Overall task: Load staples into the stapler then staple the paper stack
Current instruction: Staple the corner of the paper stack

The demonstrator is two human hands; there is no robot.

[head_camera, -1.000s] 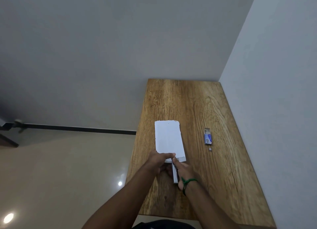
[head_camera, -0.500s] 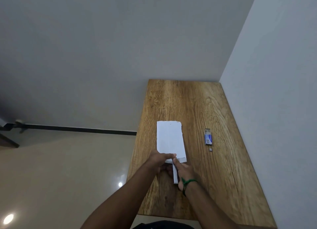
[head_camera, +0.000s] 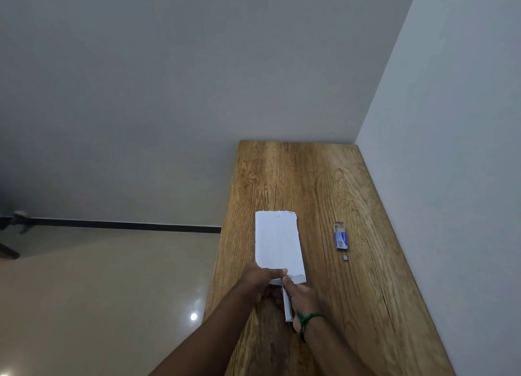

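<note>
A white paper stack (head_camera: 277, 241) lies lengthwise on the wooden table (head_camera: 324, 184). My left hand (head_camera: 260, 278) pinches the stack's near edge, thumb on top. My right hand (head_camera: 301, 299), with a green thread at the wrist, grips a slim silver stapler (head_camera: 287, 305) whose front end sits at the stack's near edge. The stapler's jaws are hidden by my fingers and the paper. A small blue staple box (head_camera: 340, 237) lies open to the right, with a short strip of staples (head_camera: 345, 258) just in front of it.
The table runs along a grey wall (head_camera: 451, 150) on its right and ends at another wall at the back. To the left the table edge drops to a glossy beige floor (head_camera: 98, 291).
The paper stack has shifted slightly, its far end swinging a little to the left. Both hands keep the same hold at its near edge.
</note>
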